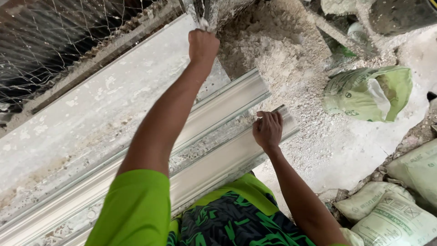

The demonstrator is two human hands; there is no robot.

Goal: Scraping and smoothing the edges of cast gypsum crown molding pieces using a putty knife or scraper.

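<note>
Left hand point(203, 45) fisted at wall top — right hand point(267, 130) grips flat tool point(276, 110) on moulding point(218, 159).

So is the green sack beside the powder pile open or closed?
Open: the green sack lies on its side, its mouth gaping toward the right.

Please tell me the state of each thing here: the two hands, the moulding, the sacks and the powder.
left hand: closed in a fist, raised
right hand: resting on the moulding end, gripping a thin tool
white moulding: lying flat, dusty
green sack: open, crumpled
pale sacks: stacked, closed
powder: loose heap
</note>
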